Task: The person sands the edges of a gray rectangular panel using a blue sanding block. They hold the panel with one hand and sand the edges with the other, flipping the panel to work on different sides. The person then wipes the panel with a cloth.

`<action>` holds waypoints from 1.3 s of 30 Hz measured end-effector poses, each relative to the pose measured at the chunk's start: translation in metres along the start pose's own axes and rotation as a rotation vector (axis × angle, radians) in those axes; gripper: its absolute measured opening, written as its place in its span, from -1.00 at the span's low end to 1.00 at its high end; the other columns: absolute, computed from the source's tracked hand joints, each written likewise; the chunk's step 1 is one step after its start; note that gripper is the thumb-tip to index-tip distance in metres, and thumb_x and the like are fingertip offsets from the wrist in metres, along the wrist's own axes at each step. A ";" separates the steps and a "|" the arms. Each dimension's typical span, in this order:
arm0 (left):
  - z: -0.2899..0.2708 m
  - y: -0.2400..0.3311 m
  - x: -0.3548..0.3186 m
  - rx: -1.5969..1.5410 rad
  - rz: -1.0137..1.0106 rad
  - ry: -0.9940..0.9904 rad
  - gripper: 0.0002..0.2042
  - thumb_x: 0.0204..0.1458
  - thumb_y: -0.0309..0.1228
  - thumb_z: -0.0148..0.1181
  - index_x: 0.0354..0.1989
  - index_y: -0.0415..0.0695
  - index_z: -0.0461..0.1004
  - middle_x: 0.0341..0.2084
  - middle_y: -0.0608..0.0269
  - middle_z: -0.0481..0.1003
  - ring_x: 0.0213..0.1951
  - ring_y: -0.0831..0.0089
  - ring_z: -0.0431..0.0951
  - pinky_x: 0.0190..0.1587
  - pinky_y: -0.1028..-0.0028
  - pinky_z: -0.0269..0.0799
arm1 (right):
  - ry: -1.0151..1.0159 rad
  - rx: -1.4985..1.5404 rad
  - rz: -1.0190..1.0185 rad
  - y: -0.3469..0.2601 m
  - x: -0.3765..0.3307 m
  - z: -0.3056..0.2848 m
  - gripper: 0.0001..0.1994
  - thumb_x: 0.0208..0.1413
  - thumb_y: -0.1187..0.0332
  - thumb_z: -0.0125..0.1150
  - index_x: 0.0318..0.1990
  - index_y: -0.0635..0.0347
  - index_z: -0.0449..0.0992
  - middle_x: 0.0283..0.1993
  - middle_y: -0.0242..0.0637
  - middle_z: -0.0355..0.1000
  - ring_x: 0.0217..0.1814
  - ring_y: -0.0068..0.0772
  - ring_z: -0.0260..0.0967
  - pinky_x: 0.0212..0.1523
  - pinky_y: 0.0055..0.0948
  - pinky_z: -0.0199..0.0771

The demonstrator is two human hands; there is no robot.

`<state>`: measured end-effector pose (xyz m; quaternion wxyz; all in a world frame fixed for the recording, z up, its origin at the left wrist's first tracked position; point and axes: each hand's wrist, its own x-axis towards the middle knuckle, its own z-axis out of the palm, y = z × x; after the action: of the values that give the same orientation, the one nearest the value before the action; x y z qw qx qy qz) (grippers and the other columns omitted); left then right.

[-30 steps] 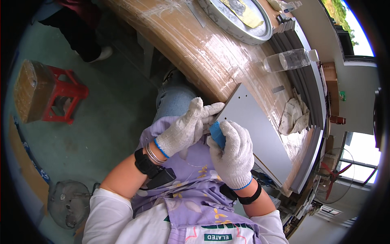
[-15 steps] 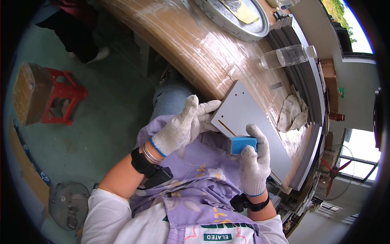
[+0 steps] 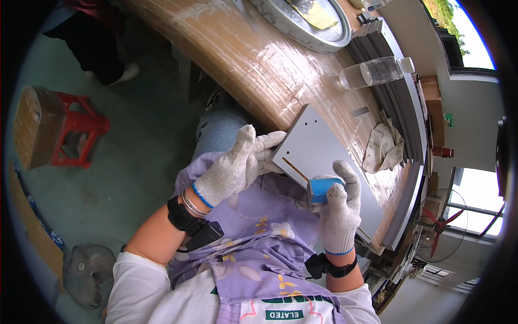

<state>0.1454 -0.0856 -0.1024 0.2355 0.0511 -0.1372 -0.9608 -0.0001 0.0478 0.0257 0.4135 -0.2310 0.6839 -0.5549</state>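
Observation:
A grey panel (image 3: 329,164) with small round holes and a brown-edged slot lies aslant, its near corner sticking out past the table edge. My left hand (image 3: 232,167), in a white knit glove, is at the panel's left edge. Its fingers stretch out against that edge and its thumb stands apart; some fingertips are hidden by the panel. In my right hand (image 3: 343,213), gloved the same way, a blue sanding block (image 3: 324,190) is gripped between thumb and fingers, at the panel's near edge by the slot's end.
The table (image 3: 259,70) is covered in clear film. On it are a round grey tray (image 3: 334,43), a clear plastic bottle (image 3: 372,73), a crumpled cloth (image 3: 384,148) and stacked grey panels (image 3: 377,65). A red stool (image 3: 81,129) and another person's legs (image 3: 91,48) are at left.
The blue block has tilted in my right hand, with more fingers showing behind it. My left hand stays at the panel's edge. The whole view has shifted slightly.

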 end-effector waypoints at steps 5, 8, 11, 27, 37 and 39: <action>0.003 0.004 -0.001 0.037 -0.019 -0.016 -0.20 0.27 0.20 -0.42 0.38 -0.34 -0.02 0.27 -0.16 0.18 0.26 0.02 0.26 0.33 0.37 0.16 | -0.034 -0.752 -0.460 0.000 0.001 0.002 -0.48 0.02 0.49 0.36 0.17 0.26 0.37 -0.01 -0.12 0.42 -0.04 -0.24 0.47 -0.05 -0.33 0.53; 0.001 0.002 -0.001 0.065 -0.005 -0.040 -0.20 0.26 0.20 -0.38 0.39 -0.34 -0.03 0.29 -0.16 0.16 0.27 0.02 0.24 0.32 0.39 0.16 | -0.096 -1.121 -0.648 0.003 -0.001 0.009 -0.39 -0.12 0.48 0.44 0.17 0.28 0.37 0.02 0.02 0.40 0.01 0.01 0.44 -0.02 -0.23 0.50; -0.001 0.003 -0.002 0.027 -0.021 -0.047 -0.19 0.26 0.20 -0.34 0.39 -0.33 -0.04 0.29 -0.17 0.15 0.28 0.03 0.23 0.31 0.41 0.17 | -0.111 -1.238 -0.742 0.013 -0.004 0.013 -0.36 -0.17 0.45 0.47 0.15 0.26 0.37 0.01 0.06 0.41 0.01 0.11 0.42 -0.04 -0.16 0.49; 0.000 -0.001 0.001 0.143 0.041 -0.034 -0.16 0.23 0.26 -0.42 0.36 -0.33 0.05 0.19 -0.12 0.32 0.20 0.17 0.34 0.30 0.25 0.18 | -0.080 -1.213 -0.817 0.025 0.009 0.031 -0.41 -0.16 0.42 0.47 0.09 0.24 0.38 -0.01 0.03 0.43 -0.02 0.11 0.44 -0.03 -0.11 0.47; 0.006 0.001 0.000 0.109 0.012 0.020 -0.18 0.24 0.24 -0.42 0.36 -0.32 0.06 0.21 -0.14 0.29 0.19 0.16 0.34 0.30 0.25 0.18 | -0.107 -1.271 -0.943 0.027 0.018 0.045 -0.43 -0.17 0.36 0.48 0.06 0.21 0.43 -0.03 -0.02 0.45 -0.05 0.05 0.45 -0.06 -0.15 0.48; 0.001 -0.001 0.002 0.117 0.045 -0.054 -0.17 0.24 0.25 -0.42 0.36 -0.32 0.05 0.22 -0.12 0.28 0.21 0.16 0.32 0.31 0.28 0.16 | -0.093 -1.293 -0.948 0.030 0.011 0.030 -0.43 -0.17 0.35 0.48 0.07 0.21 0.43 -0.03 -0.03 0.45 -0.05 0.05 0.45 -0.05 -0.15 0.47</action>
<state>0.1433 -0.0858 -0.1020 0.2497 0.0357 -0.2004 -0.9467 0.0229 0.0300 -0.0074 -0.0537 -0.7133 0.6813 -0.1554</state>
